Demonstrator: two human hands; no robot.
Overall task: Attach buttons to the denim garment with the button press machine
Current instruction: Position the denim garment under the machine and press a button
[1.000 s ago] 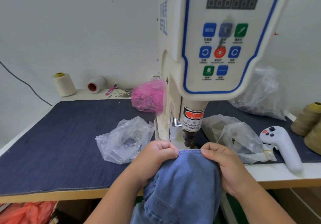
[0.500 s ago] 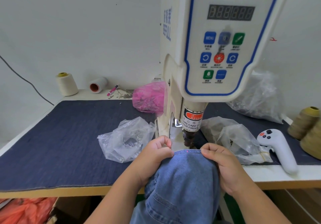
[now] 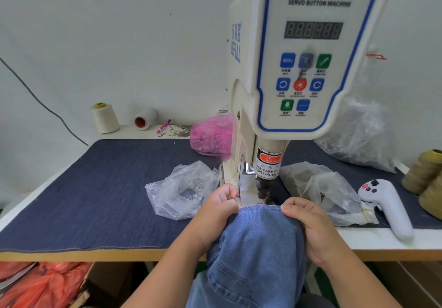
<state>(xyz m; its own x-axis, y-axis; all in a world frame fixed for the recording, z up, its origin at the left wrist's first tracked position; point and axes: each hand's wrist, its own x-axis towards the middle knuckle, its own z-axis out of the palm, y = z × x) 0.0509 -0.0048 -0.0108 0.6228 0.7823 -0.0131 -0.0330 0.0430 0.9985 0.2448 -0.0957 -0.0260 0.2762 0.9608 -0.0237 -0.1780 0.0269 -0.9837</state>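
your fingers (image 3: 290, 208) still pinch the denim garment (image 3: 260, 231); its hem has crept nearer the button press machine (image 3: 263, 188), almost aligned.

A plain white wall (image 3: 119, 44) stands behind a wooden-edged table (image 3: 71, 256) covered in dark cloth (image 3: 95, 188).

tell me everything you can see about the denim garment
The denim garment is mid-blue, with visible stitched seams lower down. It hangs off the table's front edge, its folded top edge pulled flat just below the press head. The left hand pinches that edge on one side, the right hand on the other. A small pink dot sits on the edge between them. No button shows on it.
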